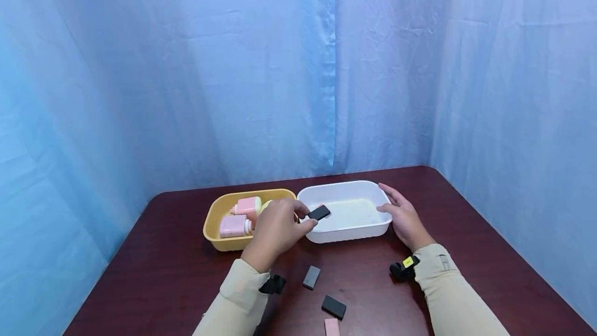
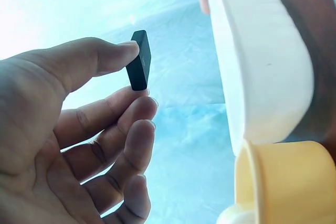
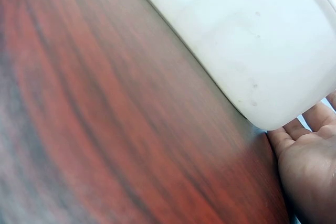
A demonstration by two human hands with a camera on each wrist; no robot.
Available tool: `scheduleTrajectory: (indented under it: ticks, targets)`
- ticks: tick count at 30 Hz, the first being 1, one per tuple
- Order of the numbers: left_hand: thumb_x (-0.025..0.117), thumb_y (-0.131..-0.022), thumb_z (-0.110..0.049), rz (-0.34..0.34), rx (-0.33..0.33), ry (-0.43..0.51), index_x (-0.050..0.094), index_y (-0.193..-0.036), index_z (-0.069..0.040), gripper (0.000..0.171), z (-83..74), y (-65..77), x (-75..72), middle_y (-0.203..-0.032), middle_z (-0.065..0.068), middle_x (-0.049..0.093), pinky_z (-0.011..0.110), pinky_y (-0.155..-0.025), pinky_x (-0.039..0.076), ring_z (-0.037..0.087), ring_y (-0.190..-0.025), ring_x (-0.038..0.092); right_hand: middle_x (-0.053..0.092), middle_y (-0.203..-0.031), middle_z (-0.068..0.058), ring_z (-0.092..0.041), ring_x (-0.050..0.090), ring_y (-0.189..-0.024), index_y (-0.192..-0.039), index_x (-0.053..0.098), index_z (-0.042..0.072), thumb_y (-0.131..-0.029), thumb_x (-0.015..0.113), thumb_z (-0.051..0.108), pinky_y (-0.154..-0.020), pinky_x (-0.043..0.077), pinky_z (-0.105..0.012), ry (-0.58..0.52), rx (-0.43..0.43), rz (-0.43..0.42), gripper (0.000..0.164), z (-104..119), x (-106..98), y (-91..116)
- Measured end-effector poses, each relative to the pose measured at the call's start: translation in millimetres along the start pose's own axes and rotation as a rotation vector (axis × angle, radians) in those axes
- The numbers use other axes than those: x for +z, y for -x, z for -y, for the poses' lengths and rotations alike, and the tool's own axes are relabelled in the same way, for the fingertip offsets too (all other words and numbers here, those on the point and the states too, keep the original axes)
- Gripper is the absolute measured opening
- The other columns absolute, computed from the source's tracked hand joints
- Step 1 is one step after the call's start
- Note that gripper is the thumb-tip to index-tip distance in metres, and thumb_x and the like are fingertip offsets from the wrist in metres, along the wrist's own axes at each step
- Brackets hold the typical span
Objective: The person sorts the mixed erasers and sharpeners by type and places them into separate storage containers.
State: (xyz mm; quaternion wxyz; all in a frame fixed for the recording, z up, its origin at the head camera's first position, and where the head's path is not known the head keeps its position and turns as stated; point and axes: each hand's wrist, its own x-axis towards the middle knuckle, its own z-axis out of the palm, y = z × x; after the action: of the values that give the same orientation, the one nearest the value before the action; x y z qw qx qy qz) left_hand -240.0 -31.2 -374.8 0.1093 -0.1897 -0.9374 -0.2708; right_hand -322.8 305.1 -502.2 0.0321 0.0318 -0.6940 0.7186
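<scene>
L hand [image 1: 280,226] pinching blk block [image 1: 319,212], R hand [image 1: 407,219] gripping wht bin [image 1: 350,235]; gry block [image 1: 311,277] head-cam only.

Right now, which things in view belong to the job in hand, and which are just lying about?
Likely part of the job:
black block, pinched by the left hand
white basin, gripped by the right hand
perhaps the loose grey block, second black block and pink block

Apparently not in use:
yellow basin with its bottles
blue curtain

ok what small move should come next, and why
Probably lower the black block into the white bin: the left hand pinches it in the air by the bin's left end, and the right hand grips the other end.
</scene>
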Motion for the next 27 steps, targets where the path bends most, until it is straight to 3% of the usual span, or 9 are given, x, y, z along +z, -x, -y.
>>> scheduleTrajectory:
  ticks: [11,20,27]
  targets:
    - [0.082,-0.086,-0.038,-0.037,-0.043,0.047,0.083,-0.097,-0.016,0.024,-4.9,-14.8,0.7,-0.095,0.0,0.075,0.029,-0.066,0.053,0.012,-0.076,0.061,0.025,-0.171,-0.01,-0.027,0.026,-0.156,-0.164,0.028,0.01,-0.097,0.053,-0.003,-0.097,0.044,-0.012,0.006,0.009,-0.003,0.073,3.0,3.5,-1.0]
    - [0.085,-0.083,-0.048,-0.073,-0.068,0.061,0.082,-0.098,-0.017,0.035,-1.0,-21.6,12.8,-0.094,0.001,0.073,0.029,-0.064,0.051,0.013,-0.079,0.06,0.023,-0.172,-0.006,-0.025,0.024,-0.158,-0.164,0.028,0.013,-0.1,0.052,-0.002,-0.112,0.041,-0.024,0.026,0.023,-0.006,0.07,1.7,9.2,-1.1]
    - [0.084,-0.084,-0.048,-0.118,-0.067,0.088,0.082,-0.1,-0.015,0.037,-2.5,-26.5,25.3,-0.096,0.004,0.073,0.03,-0.066,0.05,0.015,-0.08,0.059,0.023,-0.172,-0.005,-0.025,0.023,-0.158,-0.165,0.027,0.013,-0.099,0.052,-0.002,-0.114,0.04,-0.024,0.041,0.021,-0.02,0.071,2.3,1.3,2.2]
